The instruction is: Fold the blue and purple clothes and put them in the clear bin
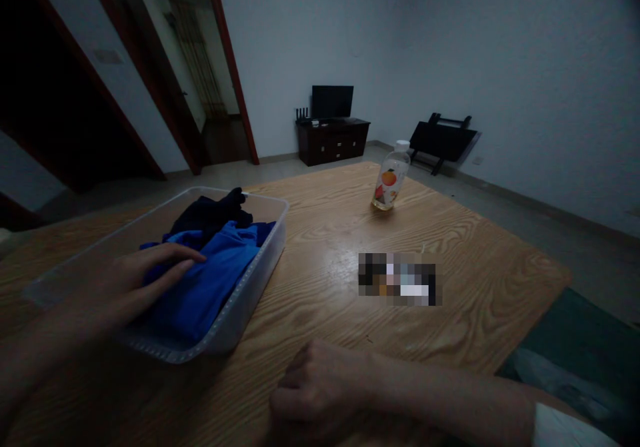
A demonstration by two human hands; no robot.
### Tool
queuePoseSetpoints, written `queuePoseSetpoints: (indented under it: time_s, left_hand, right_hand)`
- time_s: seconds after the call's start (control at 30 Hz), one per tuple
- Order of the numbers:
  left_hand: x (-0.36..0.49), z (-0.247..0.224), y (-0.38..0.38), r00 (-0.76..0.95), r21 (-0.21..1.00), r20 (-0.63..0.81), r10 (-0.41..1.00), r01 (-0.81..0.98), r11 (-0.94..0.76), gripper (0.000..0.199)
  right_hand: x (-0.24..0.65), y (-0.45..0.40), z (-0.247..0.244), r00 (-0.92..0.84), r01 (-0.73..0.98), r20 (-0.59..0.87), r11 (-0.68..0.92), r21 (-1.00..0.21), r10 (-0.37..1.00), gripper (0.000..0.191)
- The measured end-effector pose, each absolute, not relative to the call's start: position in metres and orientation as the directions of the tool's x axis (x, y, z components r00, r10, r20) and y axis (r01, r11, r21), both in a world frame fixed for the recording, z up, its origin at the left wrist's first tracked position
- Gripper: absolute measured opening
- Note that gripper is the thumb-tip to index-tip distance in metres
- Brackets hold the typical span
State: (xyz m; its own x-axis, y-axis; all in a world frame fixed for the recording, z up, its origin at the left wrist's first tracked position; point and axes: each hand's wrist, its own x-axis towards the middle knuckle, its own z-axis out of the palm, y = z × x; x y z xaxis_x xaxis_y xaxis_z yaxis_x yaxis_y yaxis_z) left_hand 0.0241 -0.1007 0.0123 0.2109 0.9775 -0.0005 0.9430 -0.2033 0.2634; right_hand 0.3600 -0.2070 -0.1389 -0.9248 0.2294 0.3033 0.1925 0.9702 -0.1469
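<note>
Over the clear plastic bin [273, 250] at the left of the table, my left hand [155, 270] is open, its fingers stretched out on or just above a folded blue cloth [220, 274]. Behind that cloth, in the same bin, lies a bunched black cloth [213, 212]. My right hand [320, 380] rests on the wooden table [320, 227] near its front edge, curled into a loose fist with nothing visible in it. It is apart from the bin, to its right.
A clear bottle [390, 177] with a white cap and fruit label stands toward the table's far side. Nearer lies a pixelated object [400, 279], its kind hidden. Beyond are a dark cabinet [333, 142] with a screen [333, 102], a folded black table [443, 140] and a doorway.
</note>
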Motion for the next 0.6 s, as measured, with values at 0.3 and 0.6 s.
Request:
queuePoseSetpoints:
  time_s: [0.3,0.6]
  left_hand:
    - [0.096,0.024,-0.07,0.372,0.253,-0.114,0.921,0.908,-0.335,0.082]
    - [0.071,0.006,-0.062,0.221,0.281,-0.031,0.975,0.938,-0.204,0.101]
  right_hand:
    - [0.358,-0.208,-0.128,-0.918,0.195,0.307,0.959,-0.206,0.252,0.017]
    - [0.359,-0.207,-0.128,-0.93,0.192,0.278,0.962,-0.195,0.242,0.018]
